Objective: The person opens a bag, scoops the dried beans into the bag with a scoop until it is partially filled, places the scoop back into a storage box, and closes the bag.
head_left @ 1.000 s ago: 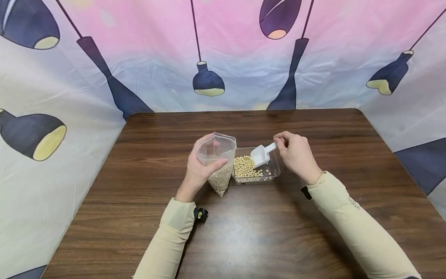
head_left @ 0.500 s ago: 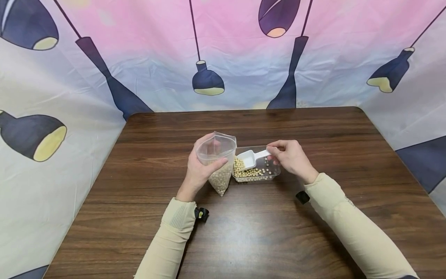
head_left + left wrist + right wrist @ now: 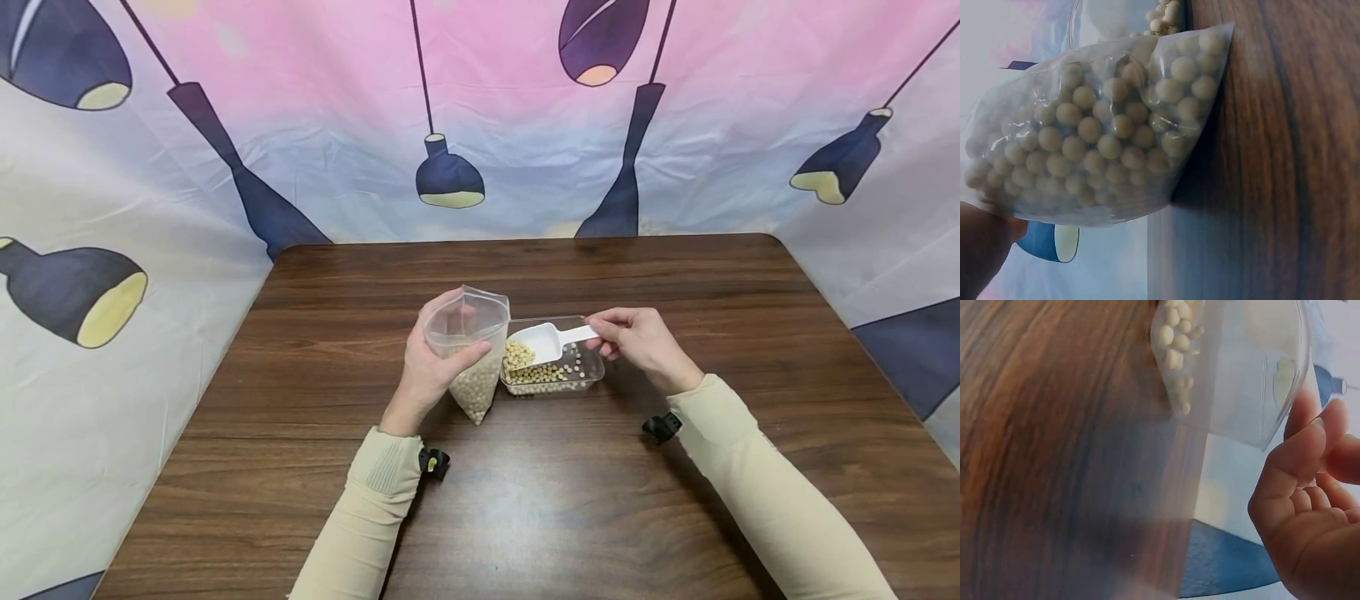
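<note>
My left hand (image 3: 431, 367) grips a clear plastic bag (image 3: 476, 379) part filled with round, pale beans, its mouth open at the top. In the left wrist view the bag (image 3: 1097, 131) leans with its lower corner at the table. My right hand (image 3: 637, 340) pinches the handle of a white scoop (image 3: 542, 344), whose bowl tilts over beans (image 3: 519, 354) in a clear rectangular container (image 3: 592, 377). The right wrist view shows the fingers (image 3: 1294, 450) at the container's rim, with beans (image 3: 1175, 337) low inside; the scoop's bowl is hidden there.
A brown wood-grain table (image 3: 510, 517) carries the container and bag, which stand side by side. Behind its far edge hangs a cloth backdrop (image 3: 360, 158) printed with lamps. Each wrist wears a small black camera, such as the right one (image 3: 662, 428).
The scoop has gone left into the beans, then come slightly back right with its bowl flatter, and beans lie at its lip. The left hand and bag have stayed in place.
</note>
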`<state>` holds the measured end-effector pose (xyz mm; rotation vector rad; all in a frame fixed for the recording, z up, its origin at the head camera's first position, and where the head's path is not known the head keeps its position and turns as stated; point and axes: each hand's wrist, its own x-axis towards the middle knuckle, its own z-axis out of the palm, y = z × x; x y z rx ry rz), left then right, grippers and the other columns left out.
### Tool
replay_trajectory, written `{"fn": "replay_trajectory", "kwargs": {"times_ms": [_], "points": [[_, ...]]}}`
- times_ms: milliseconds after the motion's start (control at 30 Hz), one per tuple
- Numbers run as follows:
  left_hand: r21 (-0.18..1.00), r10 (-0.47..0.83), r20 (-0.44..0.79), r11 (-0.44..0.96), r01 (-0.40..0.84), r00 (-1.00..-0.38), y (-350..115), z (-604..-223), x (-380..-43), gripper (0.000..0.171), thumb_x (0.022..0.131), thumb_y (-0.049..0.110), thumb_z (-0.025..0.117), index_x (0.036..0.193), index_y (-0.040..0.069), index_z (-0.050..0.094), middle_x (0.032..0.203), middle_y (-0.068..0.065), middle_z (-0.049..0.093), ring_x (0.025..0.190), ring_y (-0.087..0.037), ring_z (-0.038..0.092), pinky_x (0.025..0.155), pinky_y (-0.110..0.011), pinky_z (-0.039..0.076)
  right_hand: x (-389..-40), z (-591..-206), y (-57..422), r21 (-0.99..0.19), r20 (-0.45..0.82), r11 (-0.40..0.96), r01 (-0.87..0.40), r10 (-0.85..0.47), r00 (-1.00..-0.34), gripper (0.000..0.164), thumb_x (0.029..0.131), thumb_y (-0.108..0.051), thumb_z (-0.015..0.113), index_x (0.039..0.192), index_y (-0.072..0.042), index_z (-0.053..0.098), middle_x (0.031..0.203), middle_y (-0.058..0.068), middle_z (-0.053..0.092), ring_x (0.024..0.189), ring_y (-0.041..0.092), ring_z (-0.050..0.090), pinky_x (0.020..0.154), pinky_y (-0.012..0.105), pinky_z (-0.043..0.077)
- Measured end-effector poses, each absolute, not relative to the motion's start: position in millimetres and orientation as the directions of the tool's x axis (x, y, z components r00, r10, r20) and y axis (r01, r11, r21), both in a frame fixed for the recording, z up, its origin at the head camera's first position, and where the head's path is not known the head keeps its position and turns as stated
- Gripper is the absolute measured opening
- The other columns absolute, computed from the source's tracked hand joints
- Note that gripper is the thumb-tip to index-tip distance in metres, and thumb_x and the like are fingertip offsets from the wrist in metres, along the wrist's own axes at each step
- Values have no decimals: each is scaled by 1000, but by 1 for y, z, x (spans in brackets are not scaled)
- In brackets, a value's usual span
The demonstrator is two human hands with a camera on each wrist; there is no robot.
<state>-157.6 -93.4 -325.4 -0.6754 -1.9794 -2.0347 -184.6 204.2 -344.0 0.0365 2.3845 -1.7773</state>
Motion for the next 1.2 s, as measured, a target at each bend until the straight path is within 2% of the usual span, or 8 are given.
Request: {"fn": "replay_trajectory", "kwargs": {"times_ms": [300,567,700,867,1200], "points": [[886,158,464,-65,459,-872,-93,-326,-157,69,74,-11,73,136,-9,43,115,-35,54,111,-45,51,94,-45,45,-186,-349,222,-985,-170,18,169,-118,-978,44,100,-17,56,129,14,47,77,0,68,65,5,55,60,19,48],[885,158,465,-56,463,-871,-94,-326,-157,70,74,-11,73,137,-7,43,115,-34,55,110,-45,52,93,-45,46,-178,-319,228,-971,-62,-228,76,-67,-996,28,94,-19,65,114,0,62,77,4,70,64,6,59,58,19,49],[885,159,466,-58,463,-870,-94,-325,-157,69,74,-11,73,136,-8,43,115,-34,55,110,-44,52,93,-43,47,-171,-298,222,-953,46,-300,-36,-28,-999,25,93,-15,67,112,1,65,76,6,71,61,6,61,55,18,49],[881,159,472,-60,469,-867,-94,-324,-158,69,74,-11,73,136,-9,43,115,-35,55,110,-45,51,93,-41,46,-163,-278,206,-938,208,-281,-205,21,-978,22,92,-12,67,109,2,68,76,8,72,61,9,62,59,20,52],[886,159,462,-36,463,-872,-95,-326,-158,69,75,-9,73,137,-6,44,115,-31,55,109,-39,53,92,-37,47,-148,-256,173,-877,479,-34,-480,39,-877,20,92,-8,67,107,5,70,73,7,71,61,13,64,63,24,54]]}}
